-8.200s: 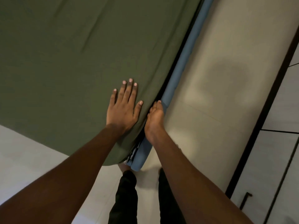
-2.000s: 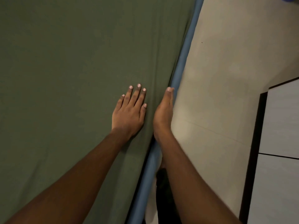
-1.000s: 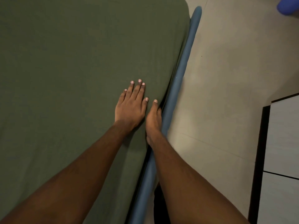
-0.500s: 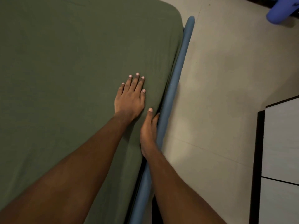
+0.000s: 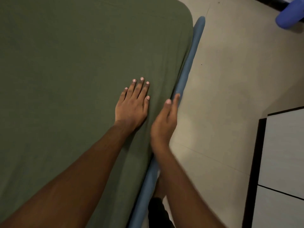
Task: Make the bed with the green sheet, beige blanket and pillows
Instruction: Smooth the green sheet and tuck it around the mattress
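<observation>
In the head view, the green sheet (image 5: pixel 74 79) is spread smooth over the mattress and fills the left and upper part of the picture. Its rounded corner is at the top, just beside the upper end of the blue padded rail (image 5: pixel 189 66), which runs along the right side of the bed.

The left hand (image 5: pixel 133 107) lies flat on the sheet with the palm down, near the right edge of the bed. Its fingers (image 5: pixel 139 89) are straight and close together; they point up the picture and grip nothing. The sheet is directly under them and continues on all sides of the hand.

The right hand (image 5: pixel 166 119) is a little blurred. It stands on its edge at the side of the mattress, between the border of the sheet and the rail. Its fingers (image 5: pixel 175 102) are straight, not curled around anything, and the tips lie against the rail. The sheet is just to their left. If they touch it I cannot tell.

On the right is a pale tiled floor (image 5: pixel 230 79) and a white cabinet (image 5: pixel 283 162) with a dark frame. A blue object (image 5: pixel 289 18) is in the top right corner.
</observation>
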